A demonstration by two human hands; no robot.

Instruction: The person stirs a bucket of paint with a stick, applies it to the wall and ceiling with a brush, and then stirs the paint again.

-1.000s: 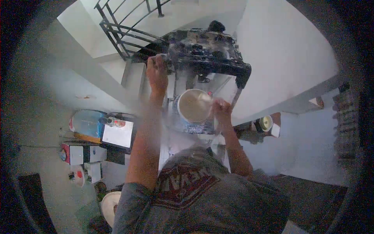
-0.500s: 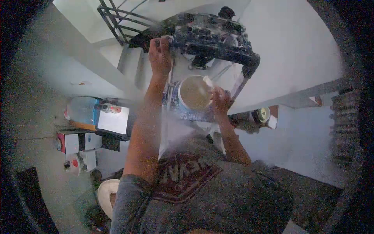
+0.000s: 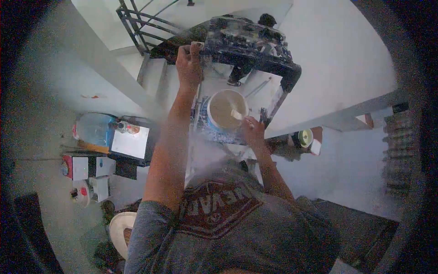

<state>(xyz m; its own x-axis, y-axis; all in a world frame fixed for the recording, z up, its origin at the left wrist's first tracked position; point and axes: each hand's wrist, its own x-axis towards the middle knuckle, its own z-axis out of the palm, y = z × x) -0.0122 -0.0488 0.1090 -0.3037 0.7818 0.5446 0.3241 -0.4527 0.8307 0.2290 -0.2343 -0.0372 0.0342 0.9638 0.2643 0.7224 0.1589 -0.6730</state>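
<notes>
A round white bucket of pale, creamy liquid stands on a blue-and-white spattered step of a ladder. My right hand is closed round the handle of a small paintbrush, whose pale head is over the liquid inside the bucket's right rim. My left hand is raised at the upper left, its fingers curled at the left corner of the ladder's dark, paint-smeared top. A small pale patch shows at those fingertips.
Beyond the ladder, a person's dark head and shoe show. A metal railing stands at upper left. Far below left are a large clear bottle and boxes; a green round container is at right.
My right hand has moved slightly left and down; the brush head has shifted from the bucket's upper right to its lower right. My left hand stays at the ladder's corner. The person's shoe shows more clearly.
</notes>
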